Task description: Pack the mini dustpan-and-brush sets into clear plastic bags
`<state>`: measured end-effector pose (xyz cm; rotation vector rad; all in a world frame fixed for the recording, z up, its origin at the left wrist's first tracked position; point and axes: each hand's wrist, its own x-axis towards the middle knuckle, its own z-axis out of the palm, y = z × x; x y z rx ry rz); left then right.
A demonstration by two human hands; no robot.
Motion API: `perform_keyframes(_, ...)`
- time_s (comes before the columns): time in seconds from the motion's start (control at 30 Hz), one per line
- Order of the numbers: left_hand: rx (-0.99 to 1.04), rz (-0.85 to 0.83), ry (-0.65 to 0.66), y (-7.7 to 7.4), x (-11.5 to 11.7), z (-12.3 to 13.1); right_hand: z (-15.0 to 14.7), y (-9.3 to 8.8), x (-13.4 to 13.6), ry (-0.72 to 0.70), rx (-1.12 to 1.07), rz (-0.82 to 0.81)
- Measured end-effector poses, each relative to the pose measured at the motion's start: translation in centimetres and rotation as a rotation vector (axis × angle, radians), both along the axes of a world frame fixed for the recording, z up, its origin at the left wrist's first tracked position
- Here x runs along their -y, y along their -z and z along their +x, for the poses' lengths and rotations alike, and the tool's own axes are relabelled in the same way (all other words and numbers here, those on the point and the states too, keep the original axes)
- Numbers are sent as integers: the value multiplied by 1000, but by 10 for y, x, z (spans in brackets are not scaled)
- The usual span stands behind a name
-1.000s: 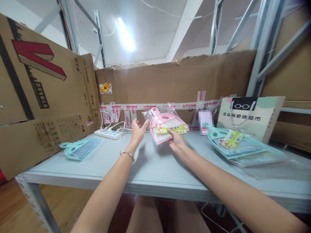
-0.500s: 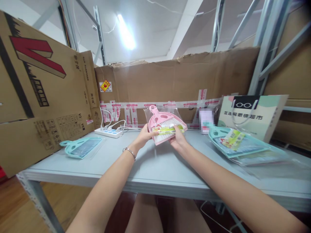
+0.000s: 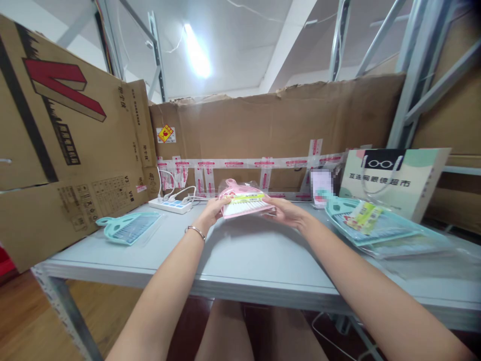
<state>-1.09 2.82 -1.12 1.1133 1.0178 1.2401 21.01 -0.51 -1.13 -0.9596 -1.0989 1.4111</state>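
Through the head camera I see a pale grey metal table (image 3: 240, 255) with brown cardboard sheets (image 3: 281, 125) standing behind it. Over the middle of the table, towards its back edge, both hands hold a pink plastic mini dustpan and brush set sealed in a clear bag (image 3: 244, 201). The set is nearly flat and just clear of the tabletop. The left hand (image 3: 213, 210), with a thin silver bracelet (image 3: 195, 231) at the wrist, pinches the packet's left edge. The right hand (image 3: 287, 212) grips its right edge, fingers curled under. On the table's left end lies one mint green dustpan and brush set (image 3: 128, 226) on its own. On the table's right end sits a loose pile of bagged mint green sets (image 3: 370, 226) in front of a printed paper carrier bag (image 3: 394, 178). By my reading, one set is laid out, one is in hand, and the pile is yet to be handled. A white power strip (image 3: 169, 204) rests at the table's back left.
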Motion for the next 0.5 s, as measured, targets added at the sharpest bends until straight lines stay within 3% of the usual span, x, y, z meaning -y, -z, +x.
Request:
perform_keyframes(0.07, -4, -25, -4, 1, -1, -1, -4, 0, 2, -124, -91, -29)
perform_keyframes(0.17, -9, -50, 20, -2, 3, -3, -6, 2, -2, 3, -135, -98)
perform_keyframes(0.33, 10, 14, 289, -7, 11, -5, -6, 8, -11, 159, -155, -177)
perform_keyframes(0.5, -115, 62, 117, -1, 8, -2, -15, 11, -8, 181, -207, -170)
